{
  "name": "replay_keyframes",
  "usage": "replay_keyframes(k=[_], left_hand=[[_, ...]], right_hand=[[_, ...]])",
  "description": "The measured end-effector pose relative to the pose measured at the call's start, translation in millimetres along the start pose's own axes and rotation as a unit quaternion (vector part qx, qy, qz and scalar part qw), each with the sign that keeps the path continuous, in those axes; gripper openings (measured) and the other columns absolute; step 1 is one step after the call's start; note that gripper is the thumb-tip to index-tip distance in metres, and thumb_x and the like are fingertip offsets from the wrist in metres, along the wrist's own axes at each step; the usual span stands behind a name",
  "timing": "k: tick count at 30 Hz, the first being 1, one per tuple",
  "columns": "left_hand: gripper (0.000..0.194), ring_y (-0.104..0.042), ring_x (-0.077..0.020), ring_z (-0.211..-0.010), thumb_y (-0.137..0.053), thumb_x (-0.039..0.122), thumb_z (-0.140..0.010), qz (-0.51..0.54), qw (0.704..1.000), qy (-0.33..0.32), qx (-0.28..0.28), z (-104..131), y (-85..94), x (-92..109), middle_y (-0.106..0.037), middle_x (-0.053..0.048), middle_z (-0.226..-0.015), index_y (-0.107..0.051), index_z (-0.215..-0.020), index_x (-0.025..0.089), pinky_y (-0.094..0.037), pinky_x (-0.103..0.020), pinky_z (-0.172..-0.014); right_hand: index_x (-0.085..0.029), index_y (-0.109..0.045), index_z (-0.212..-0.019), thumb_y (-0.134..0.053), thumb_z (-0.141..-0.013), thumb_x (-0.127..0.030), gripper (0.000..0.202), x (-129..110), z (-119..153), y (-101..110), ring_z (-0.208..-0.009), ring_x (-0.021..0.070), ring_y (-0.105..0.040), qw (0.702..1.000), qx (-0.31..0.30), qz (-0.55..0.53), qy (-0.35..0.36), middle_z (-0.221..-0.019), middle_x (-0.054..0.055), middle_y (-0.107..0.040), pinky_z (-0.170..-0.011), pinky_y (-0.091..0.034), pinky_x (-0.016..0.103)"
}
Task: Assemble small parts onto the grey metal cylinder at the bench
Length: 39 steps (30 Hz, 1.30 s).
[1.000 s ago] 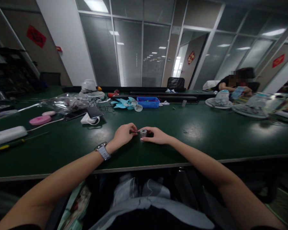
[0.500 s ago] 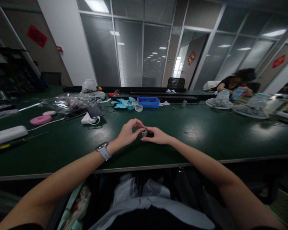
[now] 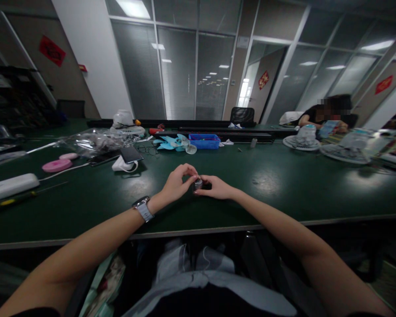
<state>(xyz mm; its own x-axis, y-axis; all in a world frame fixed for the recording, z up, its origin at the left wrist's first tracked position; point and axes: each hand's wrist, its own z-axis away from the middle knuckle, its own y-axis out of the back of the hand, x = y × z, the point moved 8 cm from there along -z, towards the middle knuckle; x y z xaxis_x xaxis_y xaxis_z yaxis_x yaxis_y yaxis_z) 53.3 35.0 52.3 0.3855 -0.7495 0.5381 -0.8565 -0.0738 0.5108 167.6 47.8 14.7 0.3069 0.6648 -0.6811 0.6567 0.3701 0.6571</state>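
Note:
A small dark-grey metal cylinder [image 3: 198, 185] stands upright on the green table, in front of me. My right hand [image 3: 216, 187] grips it from the right, thumb low on the near side and fingers round behind. Over its top, my left hand [image 3: 181, 179] has thumb and index finger pinched together close to the rim. Whatever those fingertips hold, if anything, is too small to make out.
Farther back are a blue basket [image 3: 203, 141], light-blue fan blades [image 3: 173, 143] and another small metal cylinder [image 3: 253, 142]. To the left lie a white charger [image 3: 122, 164], pink round case [image 3: 57, 165], power strip [image 3: 11, 187] and screwdriver [image 3: 6, 203]. A person [image 3: 312, 116] sits at far right.
Almost nothing differs. The left fingertips have shifted very slightly at the top of the cylinder, while the right hand and the cylinder stay in place.

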Motion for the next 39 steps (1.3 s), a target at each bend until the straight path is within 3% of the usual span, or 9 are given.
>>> replay_keyframes(k=[7,18,28,39], left_hand=[[0.023,-0.066,-0.0173,-0.084,-0.067,0.032,-0.079,0.022,1.000,0.020,-0.001,0.3,-1.4,0.0,-0.068,-0.004,-0.089,-0.054,-0.095,0.019,-0.051,-0.031,-0.078],[0.020,-0.068,-0.0169,-0.087,-0.059,0.031,-0.086,0.034,0.998,0.027,-0.047,-0.9,-6.3,1.0,-0.070,-0.003,-0.092,-0.051,-0.101,0.020,-0.050,-0.030,-0.079],[0.027,-0.068,-0.0169,-0.079,-0.068,0.028,-0.079,0.029,0.999,0.043,-0.007,-0.8,-1.4,-0.2,-0.069,0.000,-0.078,-0.050,-0.098,0.020,-0.049,-0.030,-0.078],[0.028,-0.067,-0.0164,-0.074,-0.069,0.031,-0.077,0.010,0.999,0.053,0.003,0.2,2.1,3.7,-0.068,0.002,-0.073,-0.050,-0.094,0.020,-0.048,-0.028,-0.071]], right_hand=[[-0.014,-0.060,-0.098,-0.067,-0.079,-0.038,0.032,2.4,0.4,0.1,-0.088,0.0166,-0.060,1.000,0.001,0.002,0.002,-0.092,0.003,-0.064,-0.083,-0.048,0.031],[-0.014,-0.060,-0.111,-0.067,-0.079,-0.038,0.041,3.3,0.8,0.7,-0.094,0.0185,-0.061,1.000,0.000,0.010,-0.008,-0.100,0.006,-0.066,-0.086,-0.047,0.033],[-0.012,-0.061,-0.102,-0.067,-0.079,-0.038,0.035,0.6,0.7,-0.1,-0.089,0.0170,-0.061,1.000,-0.003,-0.001,0.005,-0.093,0.005,-0.065,-0.083,-0.048,0.031],[-0.015,-0.061,-0.105,-0.067,-0.079,-0.036,0.034,-3.5,1.3,0.8,-0.093,0.0178,-0.061,1.000,-0.004,0.011,0.007,-0.097,0.004,-0.066,-0.086,-0.048,0.032]])
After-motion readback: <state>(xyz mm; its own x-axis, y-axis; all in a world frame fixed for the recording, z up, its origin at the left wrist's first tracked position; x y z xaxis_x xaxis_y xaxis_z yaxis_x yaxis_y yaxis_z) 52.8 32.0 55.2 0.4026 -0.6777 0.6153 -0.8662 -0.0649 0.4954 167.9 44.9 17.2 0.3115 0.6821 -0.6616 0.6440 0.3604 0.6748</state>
